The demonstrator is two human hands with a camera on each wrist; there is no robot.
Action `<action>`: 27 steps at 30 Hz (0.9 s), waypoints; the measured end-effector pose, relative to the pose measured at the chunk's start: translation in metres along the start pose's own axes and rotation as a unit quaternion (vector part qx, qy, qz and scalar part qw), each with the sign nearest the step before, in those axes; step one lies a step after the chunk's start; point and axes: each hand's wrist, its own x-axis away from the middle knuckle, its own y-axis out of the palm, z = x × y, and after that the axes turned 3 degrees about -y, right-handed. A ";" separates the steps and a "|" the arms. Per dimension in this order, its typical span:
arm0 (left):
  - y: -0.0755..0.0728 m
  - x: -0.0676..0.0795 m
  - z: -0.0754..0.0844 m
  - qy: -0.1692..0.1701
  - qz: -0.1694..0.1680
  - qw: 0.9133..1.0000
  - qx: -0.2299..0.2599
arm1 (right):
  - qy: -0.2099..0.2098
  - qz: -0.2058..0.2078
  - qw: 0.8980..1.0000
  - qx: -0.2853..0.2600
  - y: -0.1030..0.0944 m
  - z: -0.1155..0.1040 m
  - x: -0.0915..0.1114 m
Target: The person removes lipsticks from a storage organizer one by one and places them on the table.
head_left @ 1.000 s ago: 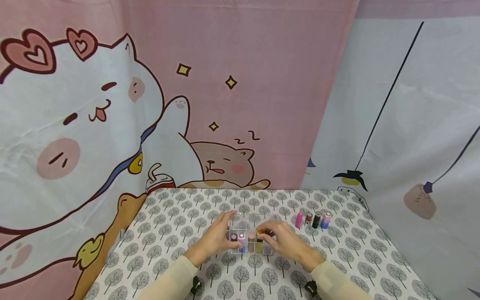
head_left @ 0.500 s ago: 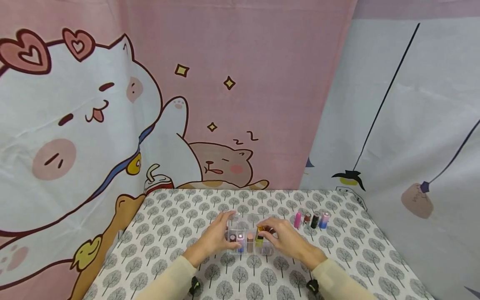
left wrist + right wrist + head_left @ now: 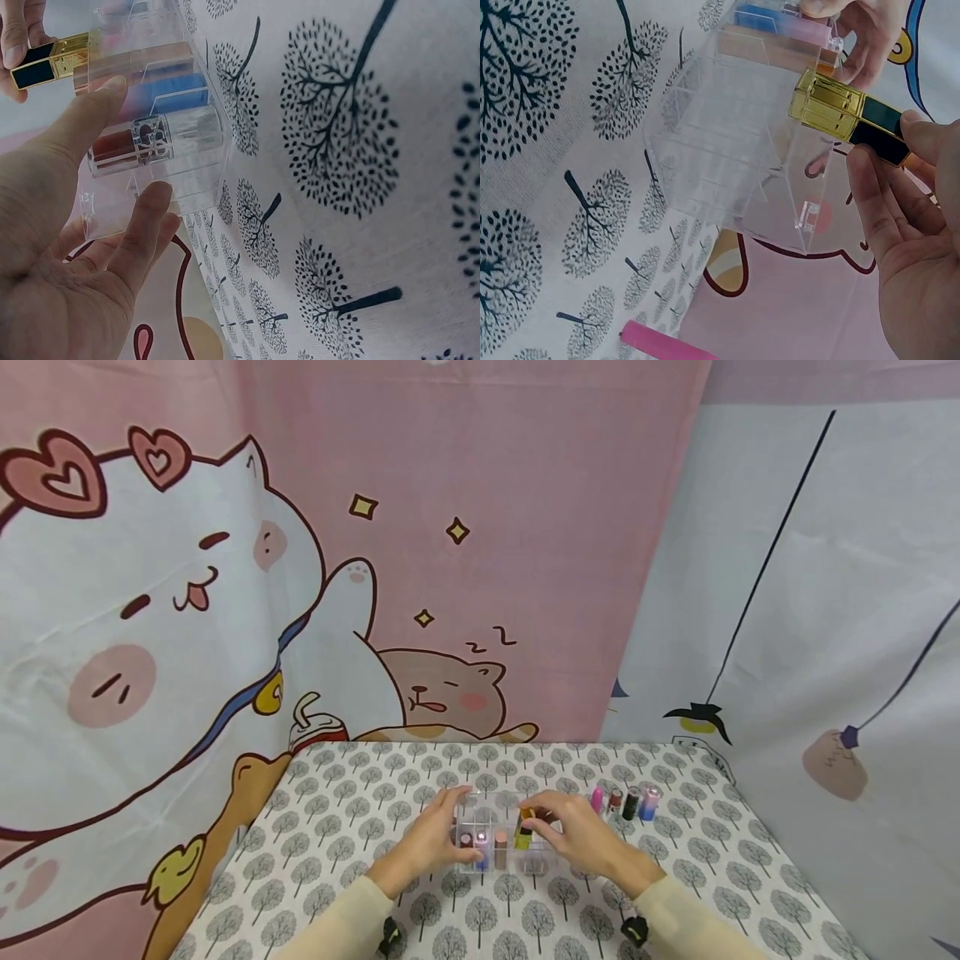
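Observation:
My right hand [image 3: 581, 837] pinches a gold-and-black lipstick [image 3: 847, 116] by its black end, between thumb and fingers. The lipstick's gold end sits at the open top of a clear lipstick organizer [image 3: 735, 157], over its right part. My left hand [image 3: 427, 839] holds the organizer at its left side, thumb on the near face and fingers behind. In the left wrist view a dark red lip tube with a clear base [image 3: 131, 146], a blue-and-pink tube [image 3: 180, 94] and a rose-gold lipstick [image 3: 142, 64] stand in its compartments.
At the back right of the table, a pink tube [image 3: 597, 799], a brownish-red tube [image 3: 615, 800], a black tube [image 3: 631, 803] and a pink-and-blue tube [image 3: 649, 803] stand in a row. A tree-print cloth [image 3: 322, 860] covers the table; printed curtains [image 3: 570, 568] hang behind.
My right hand has lifted the gold-and-black lipstick up from a front compartment of the organizer and shifted slightly right. My left hand has kept its hold on the organizer.

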 end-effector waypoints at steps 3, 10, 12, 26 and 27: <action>0.000 -0.001 0.000 0.001 -0.002 1.000 0.001 | -0.010 0.012 1.000 0.011 -0.005 -0.001 0.000; 0.000 -0.002 -0.002 0.005 0.001 1.000 0.000 | -0.017 0.029 0.999 0.021 -0.013 0.000 0.006; 0.001 0.000 -0.003 0.003 -0.002 1.000 0.005 | -0.017 0.034 0.999 0.018 -0.016 0.000 0.010; 0.004 -0.001 -0.008 0.006 -0.002 1.000 0.015 | -0.007 0.103 0.993 0.059 -0.040 0.013 0.027; 0.003 -0.002 -0.008 0.007 0.000 1.000 0.016 | -0.006 0.106 0.993 0.060 -0.042 0.015 0.027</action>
